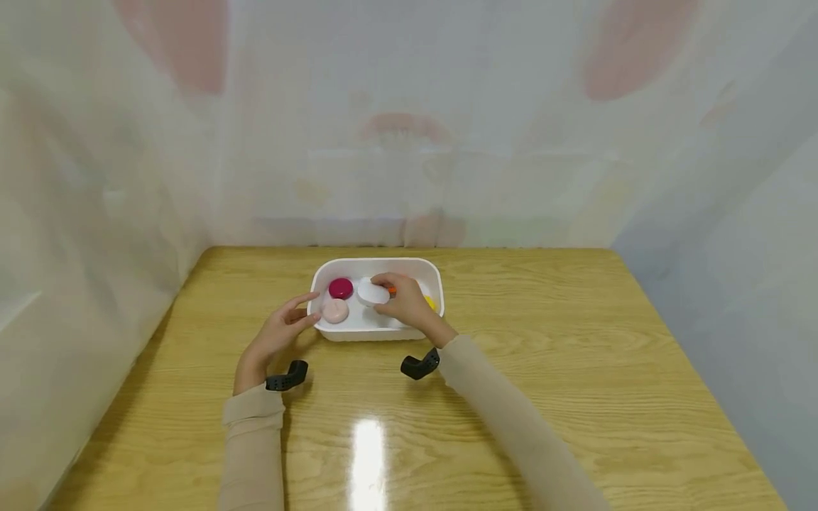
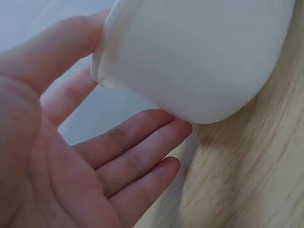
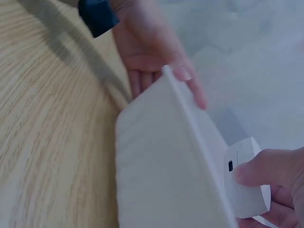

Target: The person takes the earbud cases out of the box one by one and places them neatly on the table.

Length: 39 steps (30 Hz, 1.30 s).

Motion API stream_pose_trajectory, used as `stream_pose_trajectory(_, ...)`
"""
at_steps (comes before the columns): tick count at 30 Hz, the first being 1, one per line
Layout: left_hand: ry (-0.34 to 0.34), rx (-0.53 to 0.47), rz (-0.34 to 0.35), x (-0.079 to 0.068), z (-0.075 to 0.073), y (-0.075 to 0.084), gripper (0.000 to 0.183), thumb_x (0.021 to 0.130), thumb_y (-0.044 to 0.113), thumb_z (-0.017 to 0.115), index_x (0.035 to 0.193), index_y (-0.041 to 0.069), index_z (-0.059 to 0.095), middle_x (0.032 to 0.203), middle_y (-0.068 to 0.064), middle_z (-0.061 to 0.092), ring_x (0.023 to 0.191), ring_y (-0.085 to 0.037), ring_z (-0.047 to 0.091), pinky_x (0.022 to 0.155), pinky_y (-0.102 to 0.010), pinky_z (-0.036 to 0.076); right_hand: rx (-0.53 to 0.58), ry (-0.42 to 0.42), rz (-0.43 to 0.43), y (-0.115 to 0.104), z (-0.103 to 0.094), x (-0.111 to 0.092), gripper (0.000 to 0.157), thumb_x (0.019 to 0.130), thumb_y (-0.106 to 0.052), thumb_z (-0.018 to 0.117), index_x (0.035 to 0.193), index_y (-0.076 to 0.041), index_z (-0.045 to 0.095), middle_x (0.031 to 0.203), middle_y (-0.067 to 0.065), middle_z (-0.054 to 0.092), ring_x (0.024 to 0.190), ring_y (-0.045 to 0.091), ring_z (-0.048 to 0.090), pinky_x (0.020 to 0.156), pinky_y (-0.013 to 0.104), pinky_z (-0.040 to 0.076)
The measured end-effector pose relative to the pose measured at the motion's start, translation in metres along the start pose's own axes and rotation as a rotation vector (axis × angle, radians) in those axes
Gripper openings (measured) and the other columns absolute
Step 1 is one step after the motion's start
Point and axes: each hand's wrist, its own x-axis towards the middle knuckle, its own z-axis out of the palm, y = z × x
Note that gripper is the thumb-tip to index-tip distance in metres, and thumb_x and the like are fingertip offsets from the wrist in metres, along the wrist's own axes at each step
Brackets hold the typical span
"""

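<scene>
My right hand (image 1: 409,301) pinches a white rounded case (image 1: 373,292) between thumb and fingers, over the white tray (image 1: 377,335). A small dark port shows on the side of this case in the right wrist view, next to the thumb. At the tray's left end is my left hand (image 1: 281,332), its thumb and index fingertip at the rim. In the left wrist view, its other fingers (image 2: 137,161) extend loosely against the outer wall. Inside the tray lie a magenta round piece (image 1: 341,288) and a pale pink one (image 1: 335,311). A yellow piece (image 1: 430,303) is mostly hidden behind the right hand.
The tray stands toward the back of a wooden table (image 1: 543,341). Pale printed curtains (image 1: 511,177) enclose the back and both sides. Each wrist carries a black curved mount (image 1: 420,365). Some orange (image 1: 393,290) shows beside the right hand's fingers.
</scene>
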Motion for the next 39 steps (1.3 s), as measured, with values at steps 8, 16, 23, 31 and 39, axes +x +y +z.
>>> stream_pose_trajectory(8,-0.002,0.004,-0.006,-0.002,0.006,0.000,0.060,0.097,0.035,0.057,0.149,0.017,0.035,0.147,-0.025,0.041,0.132,-0.044,0.045,0.112,-0.065,0.029,0.130,0.083,-0.013,0.014,-0.038,-0.025,0.045,0.081,0.001,0.073,0.124,0.005,0.059,0.126,0.024,0.062,0.114,0.036,0.059,0.096,0.047,0.052)
stream_pose_trajectory(16,-0.004,0.006,-0.010,-0.005,0.009,0.003,0.061,0.097,0.036,0.057,0.150,0.018,0.034,0.149,-0.024,0.040,0.133,-0.044,0.044,0.111,-0.066,0.029,0.178,0.121,0.037,0.034,-0.073,-0.045,0.047,0.083,0.002,0.071,0.128,0.005,0.056,0.132,0.025,0.058,0.121,0.039,0.056,0.102,0.047,0.048)
stream_pose_trajectory(23,-0.007,0.007,-0.003,-0.009,0.006,0.001,0.060,0.097,0.035,0.057,0.150,0.019,0.034,0.148,-0.024,0.041,0.131,-0.043,0.045,0.111,-0.066,0.029,0.197,0.147,0.095,0.063,-0.093,-0.060,0.049,0.084,0.003,0.069,0.130,0.007,0.054,0.133,0.026,0.056,0.123,0.039,0.053,0.104,0.048,0.047)
stream_pose_trajectory(31,0.001,0.000,0.006,-0.010,0.005,0.001,0.059,0.098,0.034,0.055,0.150,0.017,0.034,0.149,-0.024,0.039,0.131,-0.044,0.044,0.111,-0.066,0.029,0.190,0.131,0.148,0.099,-0.108,-0.064,0.048,0.084,0.004,0.068,0.130,0.006,0.054,0.133,0.028,0.056,0.122,0.041,0.054,0.103,0.051,0.047)
stream_pose_trajectory(39,-0.007,-0.014,0.000,-0.010,0.007,0.000,0.059,0.098,0.034,0.055,0.150,0.017,0.033,0.150,-0.025,0.038,0.133,-0.045,0.043,0.112,-0.066,0.028,0.159,0.072,0.187,0.127,-0.110,-0.060,0.047,0.084,0.004,0.069,0.128,0.009,0.054,0.132,0.029,0.055,0.120,0.040,0.054,0.102,0.050,0.047)
